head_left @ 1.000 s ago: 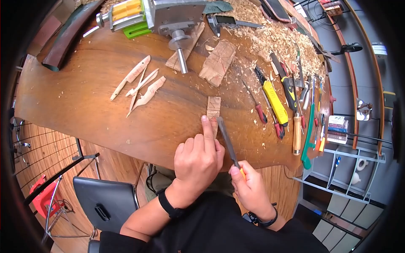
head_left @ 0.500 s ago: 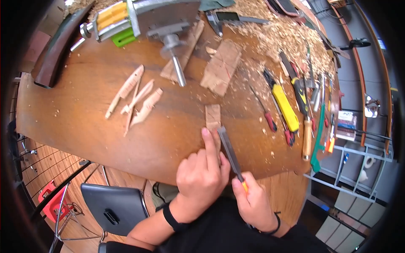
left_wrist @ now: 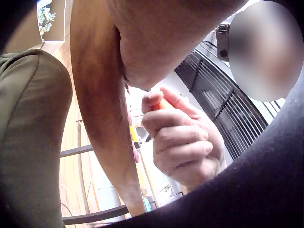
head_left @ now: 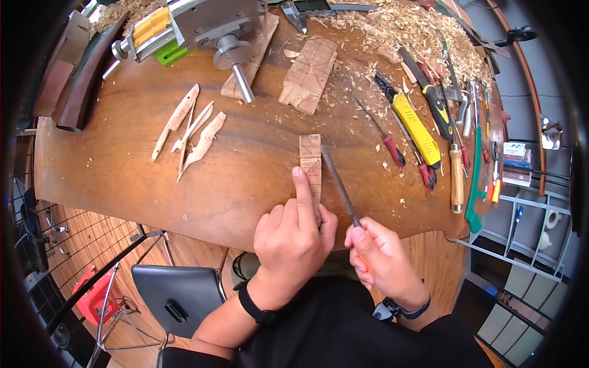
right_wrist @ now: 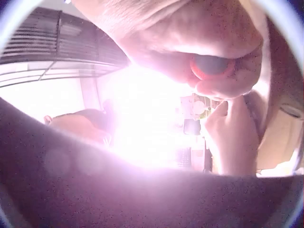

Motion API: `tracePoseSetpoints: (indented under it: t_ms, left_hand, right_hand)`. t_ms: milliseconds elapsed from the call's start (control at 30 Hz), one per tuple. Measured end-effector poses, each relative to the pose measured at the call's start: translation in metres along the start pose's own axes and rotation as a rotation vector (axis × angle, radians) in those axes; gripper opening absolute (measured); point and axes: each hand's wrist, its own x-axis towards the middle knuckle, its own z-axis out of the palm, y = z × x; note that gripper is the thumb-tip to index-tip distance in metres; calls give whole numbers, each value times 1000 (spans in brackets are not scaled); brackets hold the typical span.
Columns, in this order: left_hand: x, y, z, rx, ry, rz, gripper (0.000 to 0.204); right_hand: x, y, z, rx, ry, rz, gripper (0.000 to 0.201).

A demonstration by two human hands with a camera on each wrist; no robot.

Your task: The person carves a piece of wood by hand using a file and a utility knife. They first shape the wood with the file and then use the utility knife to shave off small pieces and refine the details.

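Observation:
In the head view a narrow wooden strip [head_left: 310,147] with pencil and red marks lies on the wooden table [head_left: 245,159]. My left hand [head_left: 293,236] grips its near end, index finger stretched along its left edge, thumb at its right side and the other fingers curled. My right hand [head_left: 383,254] holds a chisel [head_left: 340,184] by its orange handle, the blade pointing away from me. The chisel's tip is just right of the strip's far part. In the left wrist view the right hand's fingers [left_wrist: 183,142] wrap the orange handle [left_wrist: 164,103]; the strip is hidden there.
Carved light wood pieces [head_left: 202,138] lie to the left, a marked wood block [head_left: 308,73] beyond the strip. A metal vise [head_left: 215,30] stands at the back. A yellow utility knife [head_left: 416,129] and several hand tools lie right, near wood shavings [head_left: 423,30].
The chisel has turned from showing its broad face to a narrower side, its tip shifting from against the strip to just right of it. The left hand keeps its hold; the head view has shifted.

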Motion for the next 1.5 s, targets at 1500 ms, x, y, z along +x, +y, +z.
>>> tracePoseSetpoints:
  t_ms: [1500]
  left_hand:
    - [4,-1,-7,-39,-76,28,68]
  right_hand:
    - [-4,13,16,-410,235,-279,28]
